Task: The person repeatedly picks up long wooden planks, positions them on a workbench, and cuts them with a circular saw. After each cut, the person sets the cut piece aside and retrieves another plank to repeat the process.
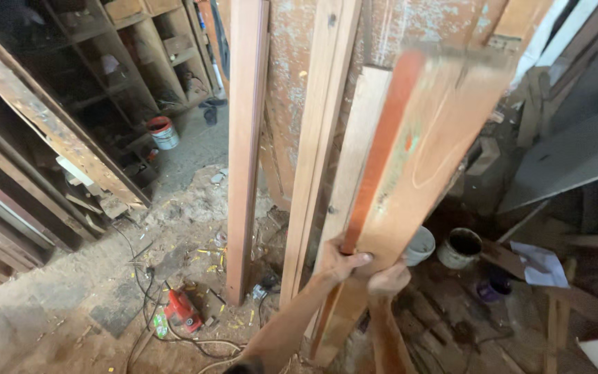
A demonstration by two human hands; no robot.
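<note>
One head camera looks steeply down, close over the hands, toward the sawdust-strewn floor (70, 312).

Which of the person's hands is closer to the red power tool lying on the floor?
Left. The left hand grips the plank's edge, up and right of the red power tool; the right hand holds the plank farther right.

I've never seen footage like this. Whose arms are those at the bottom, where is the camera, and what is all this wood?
The single picture comes from a camera worn on a person's head, looking down at their own bare arms. The left hand and right hand both keep a grip on a wide reddish plank, held tilted. Behind it, other boards lean upright against a worn wall. On the dusty floor lie a red power tool with cables, and two paint pots stand to the right.
</note>
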